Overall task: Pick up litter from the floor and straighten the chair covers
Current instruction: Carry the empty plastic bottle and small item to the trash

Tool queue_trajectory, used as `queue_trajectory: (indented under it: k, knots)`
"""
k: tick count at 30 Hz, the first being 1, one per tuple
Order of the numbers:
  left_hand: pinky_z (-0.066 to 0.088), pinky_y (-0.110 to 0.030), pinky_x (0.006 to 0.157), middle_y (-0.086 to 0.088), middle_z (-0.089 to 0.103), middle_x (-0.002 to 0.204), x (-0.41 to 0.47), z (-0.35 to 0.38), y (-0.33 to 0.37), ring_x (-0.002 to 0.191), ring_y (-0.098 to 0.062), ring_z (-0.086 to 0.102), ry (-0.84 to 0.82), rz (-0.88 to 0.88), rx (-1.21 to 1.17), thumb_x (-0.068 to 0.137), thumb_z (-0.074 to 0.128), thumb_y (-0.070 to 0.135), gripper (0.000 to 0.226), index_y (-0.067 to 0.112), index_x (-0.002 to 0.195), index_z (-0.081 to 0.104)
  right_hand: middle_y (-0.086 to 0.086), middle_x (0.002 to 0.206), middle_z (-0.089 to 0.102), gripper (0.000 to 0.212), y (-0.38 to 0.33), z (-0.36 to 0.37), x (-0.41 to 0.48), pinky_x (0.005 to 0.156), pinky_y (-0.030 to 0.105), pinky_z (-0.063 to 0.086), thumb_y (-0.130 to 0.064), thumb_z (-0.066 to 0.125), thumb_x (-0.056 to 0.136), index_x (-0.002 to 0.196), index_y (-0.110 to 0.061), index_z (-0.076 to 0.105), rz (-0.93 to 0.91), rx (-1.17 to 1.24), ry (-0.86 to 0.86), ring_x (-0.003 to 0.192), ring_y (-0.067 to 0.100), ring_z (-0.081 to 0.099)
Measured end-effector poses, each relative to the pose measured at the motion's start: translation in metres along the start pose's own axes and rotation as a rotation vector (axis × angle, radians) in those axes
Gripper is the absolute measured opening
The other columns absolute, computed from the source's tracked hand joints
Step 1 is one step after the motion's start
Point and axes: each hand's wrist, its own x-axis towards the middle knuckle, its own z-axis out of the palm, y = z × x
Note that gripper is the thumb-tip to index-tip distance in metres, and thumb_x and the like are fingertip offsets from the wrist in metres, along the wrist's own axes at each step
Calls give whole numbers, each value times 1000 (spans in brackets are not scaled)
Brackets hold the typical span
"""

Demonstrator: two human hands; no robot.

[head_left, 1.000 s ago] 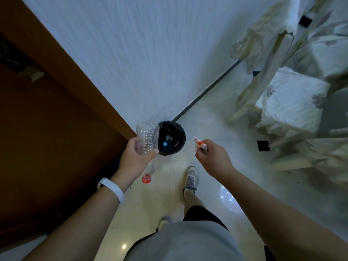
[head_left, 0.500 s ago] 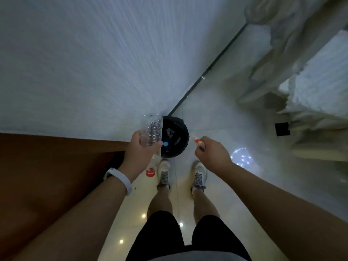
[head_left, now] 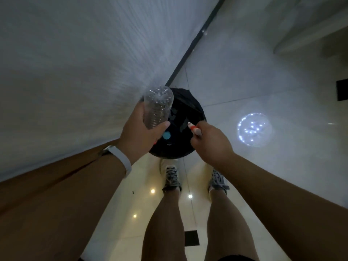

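Note:
My left hand grips a clear, empty plastic bottle, held with its base up over the left rim of a round black bin lined with a dark bag. My right hand is closed around a small white and red wrapper, whose end pokes out above the bin's right side. A blue cap and some scraps lie inside the bin. Both hands hover directly over the bin. No chair covers are in view.
The bin stands on pale glossy tiles against a white wall with a dark skirting strip. A brown wooden panel lies at left. My two feet in sneakers stand just before the bin. A light reflection glows on the floor at right.
I have stepped closer and look more steeply down; the bin now sits under both hands. The covered chairs have left the view. Both hands keep their grips.

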Motion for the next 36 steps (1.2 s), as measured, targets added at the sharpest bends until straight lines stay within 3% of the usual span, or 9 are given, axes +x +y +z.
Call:
queue_trajectory:
  k: [4, 8, 14, 15, 17, 23, 27, 30, 36]
  knots:
    - [40, 2, 78, 27, 55, 108, 45, 28, -45, 96, 23, 53, -8, 12, 25, 80, 82, 21, 54, 26, 123, 49, 1, 89, 56, 22, 20, 45, 40, 60, 30, 37, -29, 54, 91, 108, -16, 52, -22, 35, 3, 75, 20, 55]
    - [45, -16, 96, 13, 58, 124, 71, 50, -73, 110, 3, 56, -56, 18, 42, 78, 83, 23, 67, 25, 134, 46, 5, 114, 56, 40, 35, 67, 60, 72, 31, 42, -30, 58, 88, 125, -18, 50, -72, 13, 26, 97, 23, 56]
    - [30, -2, 93, 17, 39, 133, 68, 57, -70, 116, 11, 36, -109, -11, 52, 82, 79, 32, 83, 20, 150, 33, 6, 128, 52, 42, 41, 54, 49, 87, 38, 48, -36, 53, 93, 128, -13, 52, -160, -130, 74, 115, 25, 48]
    - [31, -3, 96, 15, 41, 136, 62, 54, -66, 117, 11, 36, -111, -5, 63, 84, 77, 33, 80, 21, 150, 34, 6, 129, 52, 43, 40, 46, 43, 88, 38, 47, -37, 52, 93, 129, -13, 53, -167, -154, 80, 116, 25, 47]
    - [35, -21, 109, 7, 44, 146, 49, 45, -55, 127, 0, 39, -123, 15, 105, 87, 74, 36, 75, 22, 150, 36, 5, 130, 52, 44, 34, 28, 30, 88, 38, 47, -40, 50, 94, 129, -14, 53, -186, -210, 100, 115, 25, 48]
    - [35, -46, 115, -8, 40, 154, 7, 3, 17, 140, -23, 37, -210, 190, 370, 93, 64, 38, 67, 18, 151, 37, 7, 131, 55, 49, 1, -48, -20, 92, 42, 46, -48, 44, 92, 127, -15, 55, -200, -329, 186, 119, 28, 49]
    - [40, -49, 110, -10, 48, 148, -21, -28, 91, 134, -29, 45, -190, 389, 556, 92, 51, 48, 63, 16, 146, 46, 9, 133, 55, 57, -31, -110, -63, 91, 43, 45, -53, 35, 88, 123, -15, 59, -178, -368, 265, 120, 31, 51]
    - [46, -47, 103, -9, 56, 137, -45, -51, 149, 122, -30, 54, -147, 543, 599, 91, 42, 50, 61, 13, 137, 56, 10, 137, 53, 54, -55, -159, -101, 95, 43, 43, -51, 40, 90, 126, -15, 57, -167, -412, 326, 123, 31, 49]
    - [44, -52, 104, -13, 57, 137, -100, -94, 249, 124, -33, 54, -94, 773, 643, 92, 45, 45, 54, 13, 134, 58, 10, 134, 55, 54, -106, -245, -189, 94, 43, 42, -51, 40, 89, 125, -15, 58, -140, -517, 449, 122, 31, 49]
